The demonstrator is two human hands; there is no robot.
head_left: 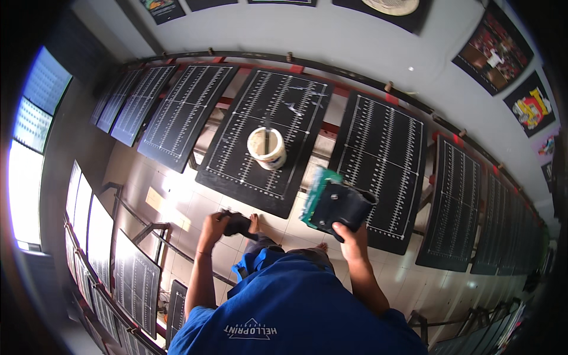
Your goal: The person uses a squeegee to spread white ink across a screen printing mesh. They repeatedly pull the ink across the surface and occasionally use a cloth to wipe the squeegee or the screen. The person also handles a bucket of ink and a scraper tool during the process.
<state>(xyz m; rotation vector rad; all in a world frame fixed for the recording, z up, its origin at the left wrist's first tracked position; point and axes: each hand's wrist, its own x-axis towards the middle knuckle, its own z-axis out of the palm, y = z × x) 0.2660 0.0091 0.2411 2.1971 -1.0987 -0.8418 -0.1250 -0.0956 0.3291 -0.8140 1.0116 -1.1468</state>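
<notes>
My left hand (213, 229) is closed on a dark crumpled cloth (238, 225), held low in front of my body. In my right hand (352, 241) is a black, wide-bladed tool (338, 207) with a green strip along its left side; its exact kind is unclear. The tool hangs over the gap between two black boards, overlapping the lower left of the right-hand one (384, 160). Ahead, a stained white bucket (278, 161) stands on the middle black board (236, 160), a dark stick (267, 133) rising from it. Both hands are apart from the bucket.
Several more black boards (183, 115) with white ruled marks line the long rack (290, 57) to both sides. A second rack of boards (135, 275) stands at my lower left. A bright window (32, 136) is at far left; prints (496, 50) hang on the wall.
</notes>
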